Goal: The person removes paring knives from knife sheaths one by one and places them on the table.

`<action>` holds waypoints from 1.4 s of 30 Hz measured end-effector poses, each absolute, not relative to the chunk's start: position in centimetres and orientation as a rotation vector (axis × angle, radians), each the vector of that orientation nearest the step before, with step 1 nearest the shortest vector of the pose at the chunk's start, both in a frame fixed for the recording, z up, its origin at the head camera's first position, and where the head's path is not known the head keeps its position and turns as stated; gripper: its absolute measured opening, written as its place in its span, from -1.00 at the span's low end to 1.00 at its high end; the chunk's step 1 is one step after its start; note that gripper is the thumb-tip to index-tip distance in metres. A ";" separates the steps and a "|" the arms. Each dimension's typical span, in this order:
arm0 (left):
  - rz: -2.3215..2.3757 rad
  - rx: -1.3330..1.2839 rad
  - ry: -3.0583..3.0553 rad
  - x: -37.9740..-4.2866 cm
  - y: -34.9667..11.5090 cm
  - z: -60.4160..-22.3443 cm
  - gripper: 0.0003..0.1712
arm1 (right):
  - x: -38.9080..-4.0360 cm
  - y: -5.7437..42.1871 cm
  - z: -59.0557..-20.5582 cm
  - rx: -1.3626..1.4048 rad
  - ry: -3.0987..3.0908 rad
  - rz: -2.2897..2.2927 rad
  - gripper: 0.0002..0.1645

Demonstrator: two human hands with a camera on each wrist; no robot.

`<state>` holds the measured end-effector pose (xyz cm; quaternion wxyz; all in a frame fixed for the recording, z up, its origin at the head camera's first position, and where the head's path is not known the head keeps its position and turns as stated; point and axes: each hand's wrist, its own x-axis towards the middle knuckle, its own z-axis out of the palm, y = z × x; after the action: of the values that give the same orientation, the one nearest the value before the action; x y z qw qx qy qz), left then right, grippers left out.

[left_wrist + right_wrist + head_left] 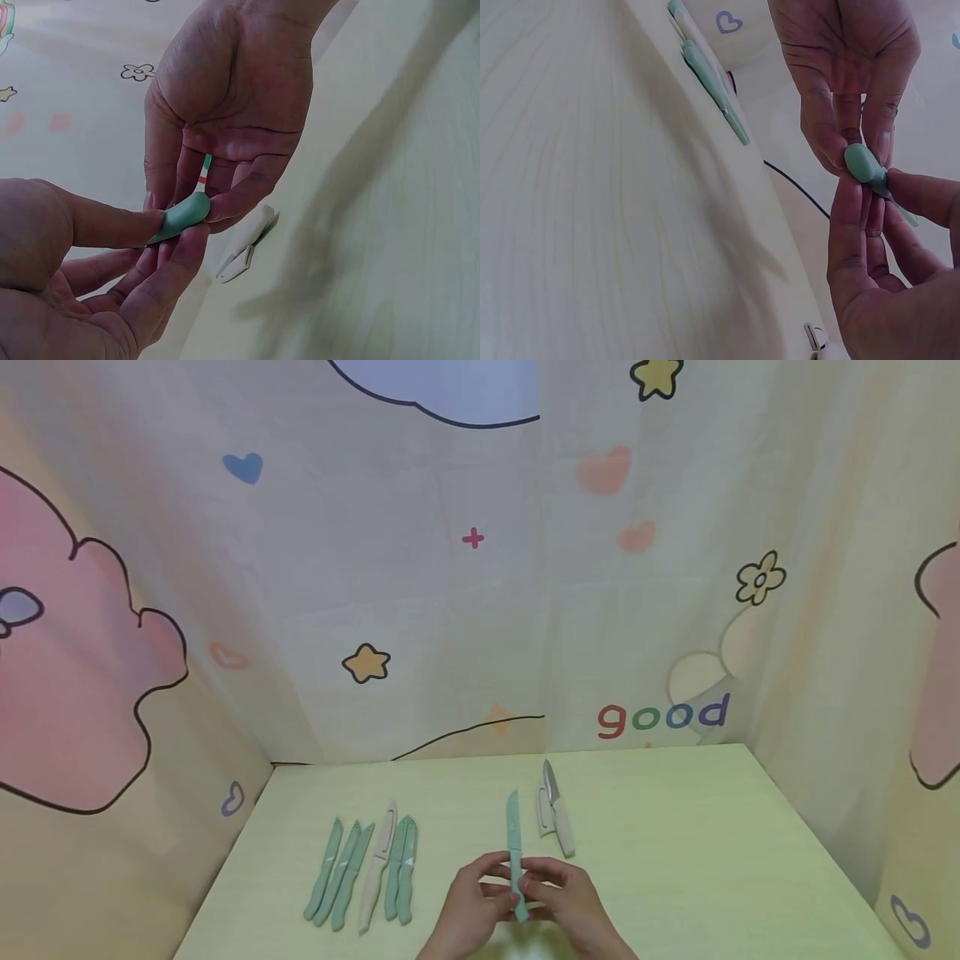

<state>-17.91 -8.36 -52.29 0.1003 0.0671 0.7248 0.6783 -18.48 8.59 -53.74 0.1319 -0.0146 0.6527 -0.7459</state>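
Note:
A mint-green knife, green from handle to tip, stands between both hands with its tip pointing away. My left hand pinches its handle from the left, thumb near the butt end. From the other side my right hand grips the same handle between thumb and fingers. In the left wrist view, the rounded end of the green handle shows among the fingertips; the rest is mostly hidden. The right wrist view shows the handle end too, with fingers of both hands around it.
Beyond the hands, a cream-handled knife with a bare metal blade lies beside its pale sheath. To the left, several green knives and a cream knife lie in a row on the pale table. Printed curtains surround it.

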 end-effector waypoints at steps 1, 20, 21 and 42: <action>1.993 0.195 2.148 -17.9 -8.3 -52.3 -0.42 | -18.4 8.7 -53.7 -0.042 1.895 -2.163 -0.52; 2.010 0.162 2.070 -18.0 -6.6 -53.1 -0.41 | -18.3 10.3 -54.5 -0.010 1.894 -2.132 -0.45; 2.014 0.164 2.063 -18.0 -6.5 -53.2 -0.41 | -18.3 10.4 -54.5 -0.004 1.891 -2.131 -0.45; 2.038 0.131 1.960 -18.0 -5.9 -54.3 -0.39 | -18.0 11.3 -55.0 0.027 1.884 -2.089 -0.47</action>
<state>-18.05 -5.90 -54.34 0.1552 0.0458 0.6841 0.7113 -18.02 11.25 -54.99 0.1635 0.0095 0.6607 -0.7325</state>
